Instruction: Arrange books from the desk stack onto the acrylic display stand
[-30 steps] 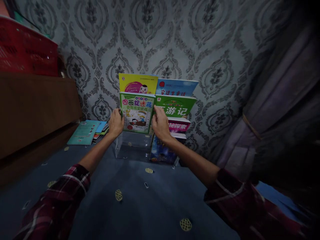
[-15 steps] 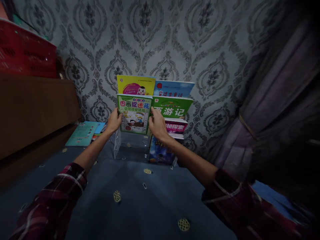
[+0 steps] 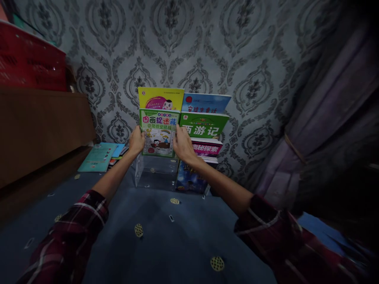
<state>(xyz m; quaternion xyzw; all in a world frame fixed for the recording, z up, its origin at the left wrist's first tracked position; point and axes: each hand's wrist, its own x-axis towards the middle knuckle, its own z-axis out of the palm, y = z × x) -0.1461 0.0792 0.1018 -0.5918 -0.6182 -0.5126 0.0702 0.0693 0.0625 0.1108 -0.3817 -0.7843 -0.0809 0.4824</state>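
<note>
A green-bordered picture book (image 3: 158, 136) stands upright in the left column of a clear stepped book rack (image 3: 154, 179). My left hand (image 3: 137, 141) is closed on the book's left edge. On its right edge my right hand (image 3: 184, 145) grips it, the fingers partly hidden behind. A yellow book (image 3: 161, 96) rises behind it. In the right column stand a blue book (image 3: 205, 103), a green book (image 3: 203, 125), a pink book (image 3: 209, 148) and a dark blue book (image 3: 191, 179), the lower ones partly covered by my right hand and forearm.
Left of the rack, a teal book (image 3: 97, 157) lies on other books on the blue patterned cloth (image 3: 166, 244). A brown wooden cabinet (image 3: 44, 130) bears a red basket (image 3: 32, 59). Patterned wallpaper (image 3: 171, 47) is behind; a tied curtain (image 3: 314, 118) hangs at the right.
My right hand has shifted slightly left along the green-bordered book's right edge. That book now leans or sits a little differently. The whole view has moved slightly.
</note>
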